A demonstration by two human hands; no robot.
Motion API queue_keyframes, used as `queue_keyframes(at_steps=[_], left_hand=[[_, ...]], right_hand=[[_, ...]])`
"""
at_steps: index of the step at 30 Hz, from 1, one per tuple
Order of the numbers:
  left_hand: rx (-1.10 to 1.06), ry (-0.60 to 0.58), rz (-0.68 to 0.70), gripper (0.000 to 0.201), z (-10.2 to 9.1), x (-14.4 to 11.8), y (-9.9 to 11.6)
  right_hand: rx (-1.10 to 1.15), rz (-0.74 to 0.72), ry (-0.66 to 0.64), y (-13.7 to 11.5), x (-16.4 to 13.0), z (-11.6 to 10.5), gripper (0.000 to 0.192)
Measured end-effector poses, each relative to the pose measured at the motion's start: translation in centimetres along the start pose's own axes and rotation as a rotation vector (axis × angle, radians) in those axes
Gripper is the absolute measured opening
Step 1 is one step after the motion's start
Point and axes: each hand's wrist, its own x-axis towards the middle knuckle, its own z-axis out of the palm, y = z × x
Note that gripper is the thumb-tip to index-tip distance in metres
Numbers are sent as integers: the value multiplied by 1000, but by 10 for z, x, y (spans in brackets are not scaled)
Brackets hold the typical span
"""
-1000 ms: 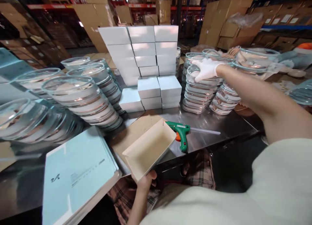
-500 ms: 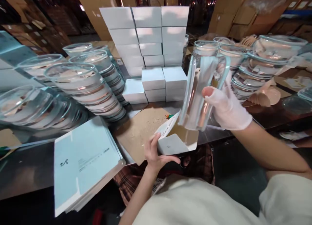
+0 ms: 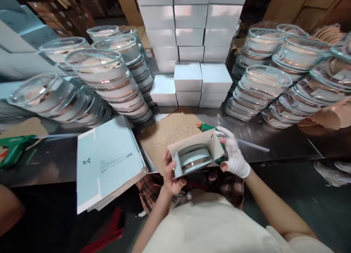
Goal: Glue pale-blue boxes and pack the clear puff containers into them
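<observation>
Since a moment ago, the glass bowl (image 3: 193, 158) has gone from the gloved right hand (image 3: 233, 156) into the open cardboard box (image 3: 196, 156). Both hands now grip that box, the bare left hand (image 3: 170, 172) at its near-left corner, just in front of the green glue gun (image 3: 210, 128).

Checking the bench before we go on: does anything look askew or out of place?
Yes. The stacks of glass bowls left of the white boxes lean hard toward the left instead of standing upright, and the pile of flat blue sheets juts past the table edge. The bowl sits squarely in the open box.
</observation>
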Motion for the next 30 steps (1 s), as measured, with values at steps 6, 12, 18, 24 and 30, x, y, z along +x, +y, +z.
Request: queue_keyframes(at_steps=[6, 12, 18, 24, 30], left_hand=[[-85, 81, 287, 39, 5, 15, 23], [85, 84, 371, 34, 0, 25, 33], [138, 25, 447, 58, -5, 32, 25], [123, 135, 402, 40, 2, 34, 26], [87, 173, -151, 38, -5, 18, 50]], right_hand=[[240, 360, 266, -23, 7, 65, 42], [149, 555, 407, -35, 2, 53, 40], [-604, 1124, 41, -4, -10, 1, 38], [-249, 1199, 196, 31, -13, 8, 23], [33, 1007, 479, 8, -19, 8, 39]])
